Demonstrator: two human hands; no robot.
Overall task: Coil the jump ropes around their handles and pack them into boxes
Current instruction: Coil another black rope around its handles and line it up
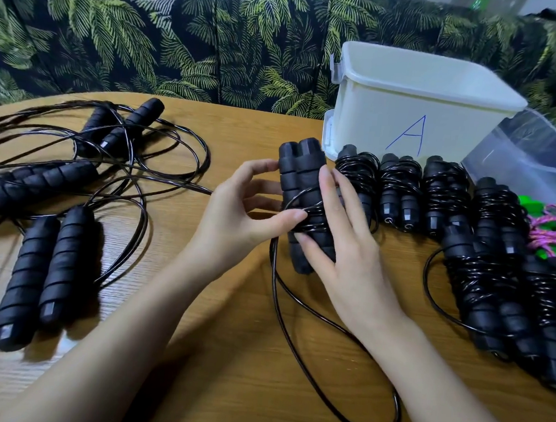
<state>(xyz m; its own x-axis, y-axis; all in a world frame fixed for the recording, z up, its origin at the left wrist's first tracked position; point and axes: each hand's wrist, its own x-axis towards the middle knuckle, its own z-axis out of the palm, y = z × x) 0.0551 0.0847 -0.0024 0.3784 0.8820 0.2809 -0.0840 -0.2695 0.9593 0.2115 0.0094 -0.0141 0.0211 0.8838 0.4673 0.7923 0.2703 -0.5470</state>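
Your left hand (236, 214) grasps the paired black handles (301, 169) at centre frame: the thumb presses on the few turns of rope (315, 225) and the fingers curl behind. Your right hand (343, 249) lays straight, released fingers flat across the front of the handles. The slack rope loops toward the lower centre over bare surface (243, 341). At right, coiled ropes (444, 194) crowd close, with the white box (412, 98) marked A just behind them. Uncoiled ropes (66, 260) sprawl at left — well apart.
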